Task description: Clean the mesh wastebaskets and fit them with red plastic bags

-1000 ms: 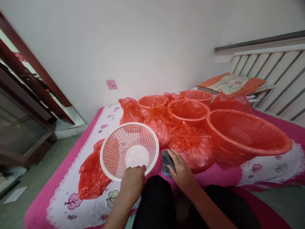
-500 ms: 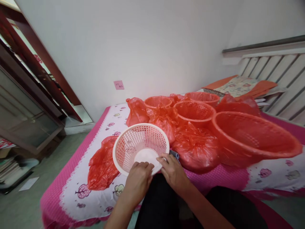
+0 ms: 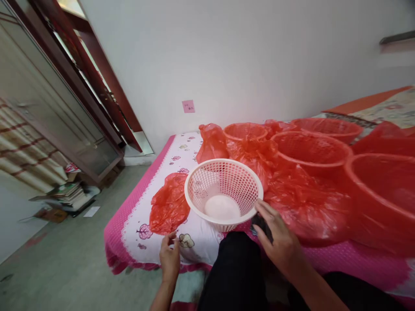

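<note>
Let go of the basket [image 3: 223, 190] with the left hand [image 3: 170, 257] within the last second: gripped the near rim and tipped it up a second ago, shared that rim with the right hand [image 3: 279, 242] half a second ago, now hangs empty at 7 o'clock of it, fingers loosely curled, over the edge of the bed [image 3: 129, 233]. Sits level on the bedspread now, mouth up, with a flat red bag [image 3: 169, 207] at 9 o'clock and the red baskets [image 3: 311, 149] from 12 to 3 o'clock. Reaches in with the right hand at 4 o'clock, fingertips at the rim, fingers stretched over a dark thing [image 3: 259, 223] beside it; cannot tell whether any of that is pinched. Judged from this: put down rather than carried, with only the right side in contact. Turned the view leftward too, bringing books [image 3: 68, 194] on the floor into sight at 9 o'clock. For writing, only a pink note [image 3: 188, 106] on the wall at 11 o'clock, marks too small to read; no brand or label seen on basket or bags.
</note>
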The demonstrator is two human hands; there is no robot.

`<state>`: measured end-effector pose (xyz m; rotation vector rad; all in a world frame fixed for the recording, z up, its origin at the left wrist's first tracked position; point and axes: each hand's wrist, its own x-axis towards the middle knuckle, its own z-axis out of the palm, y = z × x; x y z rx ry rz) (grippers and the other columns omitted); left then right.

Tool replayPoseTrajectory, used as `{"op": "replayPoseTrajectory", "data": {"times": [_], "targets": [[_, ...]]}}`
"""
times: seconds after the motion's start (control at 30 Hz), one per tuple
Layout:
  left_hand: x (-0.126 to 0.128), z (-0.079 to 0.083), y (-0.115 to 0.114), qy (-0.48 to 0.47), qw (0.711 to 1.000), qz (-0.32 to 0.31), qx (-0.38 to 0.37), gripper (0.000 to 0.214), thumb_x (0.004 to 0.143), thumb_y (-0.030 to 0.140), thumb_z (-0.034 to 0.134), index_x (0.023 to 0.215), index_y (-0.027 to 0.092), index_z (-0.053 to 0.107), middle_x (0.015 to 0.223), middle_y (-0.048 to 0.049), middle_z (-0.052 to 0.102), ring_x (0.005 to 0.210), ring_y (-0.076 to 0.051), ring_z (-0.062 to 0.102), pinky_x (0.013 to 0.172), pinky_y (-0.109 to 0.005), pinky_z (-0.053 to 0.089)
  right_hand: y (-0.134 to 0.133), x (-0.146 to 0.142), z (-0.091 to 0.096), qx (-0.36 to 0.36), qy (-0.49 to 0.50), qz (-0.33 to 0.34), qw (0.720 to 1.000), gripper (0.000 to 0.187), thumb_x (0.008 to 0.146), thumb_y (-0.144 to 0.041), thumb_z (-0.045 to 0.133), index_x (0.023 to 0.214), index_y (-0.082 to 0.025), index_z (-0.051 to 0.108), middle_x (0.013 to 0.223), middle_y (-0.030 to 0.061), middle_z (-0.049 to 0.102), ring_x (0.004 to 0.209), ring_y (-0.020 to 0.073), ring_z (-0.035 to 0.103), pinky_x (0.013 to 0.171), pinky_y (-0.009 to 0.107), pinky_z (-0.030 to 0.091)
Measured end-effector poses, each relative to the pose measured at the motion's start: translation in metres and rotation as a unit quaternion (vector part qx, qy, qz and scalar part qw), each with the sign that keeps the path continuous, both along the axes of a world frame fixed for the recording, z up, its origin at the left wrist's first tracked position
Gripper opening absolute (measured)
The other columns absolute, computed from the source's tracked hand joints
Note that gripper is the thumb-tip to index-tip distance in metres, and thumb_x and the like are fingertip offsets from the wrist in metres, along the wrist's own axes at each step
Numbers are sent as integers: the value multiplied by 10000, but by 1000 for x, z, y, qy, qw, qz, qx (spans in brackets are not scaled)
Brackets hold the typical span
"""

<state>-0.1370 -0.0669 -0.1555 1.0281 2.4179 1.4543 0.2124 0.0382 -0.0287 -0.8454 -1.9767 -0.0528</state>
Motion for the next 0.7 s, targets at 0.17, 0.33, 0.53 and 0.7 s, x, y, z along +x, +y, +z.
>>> {"op": "replayPoseTrajectory", "data": {"times": [0.17,0.33,0.53,0.7], "targets": [[-37,-22,7,55,995,72,-43,581,857,434,647,1359,148,591,1280,-170,575,918,-253,674,936,-491,580,-13,22,-15,-19,36,6,999,566,1022,-153,584,1571,-233,470,1385,143,661,1226,282,696,1033,445,608],[-52,-26,30,111,986,35,-116,448,891,299,674,1327,198,657,1335,-164,567,1141,-311,649,930,-439,557,-22,39,-40,-68,41,10,997,371,1040,-187,558,1405,-230,604,1256,102,714,1089,234,741,952,361,631],[-75,-32,32,130,972,9,-193,204,914,183,552,1044,152,706,898,-93,683,893,-284,714,849,-402,554,-31,47,-51,-130,57,1,990,261,1051,-275,549,1277,-251,676,1153,68,746,970,209,761,875,318,640],[-71,-31,18,178,967,-29,-179,462,937,262,560,1382,142,589,1319,-189,624,1243,-322,626,999,-446,536,-33,43,-45,-137,64,27,988,199,1039,-281,567,1179,-245,704,1054,56,769,896,193,773,806,276,644]]}}
